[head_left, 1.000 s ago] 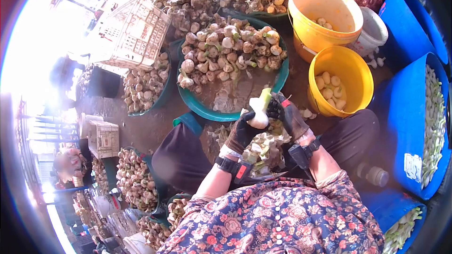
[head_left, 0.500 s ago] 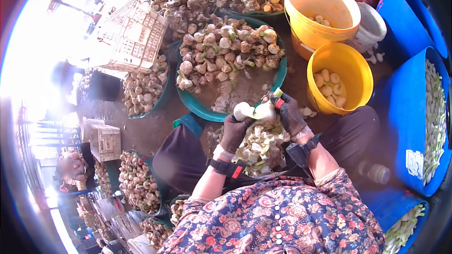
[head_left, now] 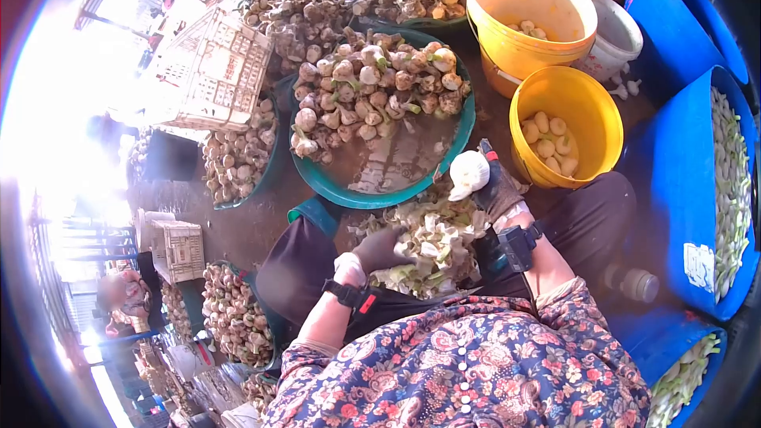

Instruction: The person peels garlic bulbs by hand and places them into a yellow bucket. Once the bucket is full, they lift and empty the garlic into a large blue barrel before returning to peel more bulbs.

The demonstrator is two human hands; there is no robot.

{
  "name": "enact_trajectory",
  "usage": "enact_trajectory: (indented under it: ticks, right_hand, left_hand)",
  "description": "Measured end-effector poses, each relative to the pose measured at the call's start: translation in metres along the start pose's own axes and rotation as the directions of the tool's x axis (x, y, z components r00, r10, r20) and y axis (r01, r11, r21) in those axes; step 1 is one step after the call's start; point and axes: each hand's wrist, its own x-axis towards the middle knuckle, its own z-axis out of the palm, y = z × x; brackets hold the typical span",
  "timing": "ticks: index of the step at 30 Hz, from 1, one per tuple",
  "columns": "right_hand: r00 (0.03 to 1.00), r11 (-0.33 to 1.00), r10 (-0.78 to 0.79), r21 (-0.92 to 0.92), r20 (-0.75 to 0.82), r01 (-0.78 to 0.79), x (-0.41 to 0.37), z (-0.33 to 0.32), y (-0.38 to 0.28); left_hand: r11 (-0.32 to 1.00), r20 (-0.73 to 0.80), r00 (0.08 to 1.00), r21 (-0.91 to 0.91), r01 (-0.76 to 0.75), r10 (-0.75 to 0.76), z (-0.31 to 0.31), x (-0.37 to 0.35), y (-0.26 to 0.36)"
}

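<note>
A clean white garlic bulb (head_left: 469, 172) is held in my right hand (head_left: 498, 190), gloved in dark cloth, along with a small red and black tool (head_left: 488, 152). My left hand (head_left: 380, 250), in a dark glove, hangs lower, over the left side of a heap of pale peelings (head_left: 440, 242) between my legs. Its fingers are apart and nothing shows in them. Ahead is a green basin (head_left: 333, 189) holding many untrimmed garlic bulbs (head_left: 361, 87). Peeled white bulbs (head_left: 547, 139) lie in the nearer yellow bucket (head_left: 606, 127), right of my right hand.
Another yellow bucket (head_left: 535, 43) and a white bucket (head_left: 622, 36) stand behind. Blue containers (head_left: 674, 214) line the right side. White crates (head_left: 218, 67) and more garlic tubs are at the left. A clear bottle (head_left: 638, 284) lies by my right leg. A person (head_left: 127, 297) is at far left.
My left hand has come away from the bulbs and moved down and left, opening. My right hand now has the white bulb, slightly higher and farther right. The view has shifted slightly.
</note>
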Motion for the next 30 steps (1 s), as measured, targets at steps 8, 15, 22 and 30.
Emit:
enact_trajectory:
  ticks: [8, 15, 22, 30]
  right_hand:
    - [0.974, 0.878, -0.222, -0.426, 0.040, 0.218, -0.003, 0.000, 0.020]
    - [0.976, 0.991, -0.063, -0.126, -0.208, 0.037, 0.014, -0.011, 0.021]
    - [0.985, 0.963, -0.134, -0.248, -0.109, 0.104, 0.002, -0.001, 0.031]
    - [0.895, 0.957, -0.261, -0.216, -0.363, 0.191, 0.028, -0.040, 0.026]
  left_hand:
    - [-0.111, -0.193, 0.976, -0.973, -0.204, -0.102, 0.019, 0.070, 0.044]
    - [-0.262, -0.289, 0.943, -0.909, -0.324, -0.164, -0.040, 0.021, 0.077]
    - [0.353, -0.380, 0.802, -0.908, -0.227, -0.461, -0.015, 0.053, 0.084]
    - [0.333, -0.137, 0.990, -0.935, -0.120, -0.028, -0.010, 0.026, 0.109]
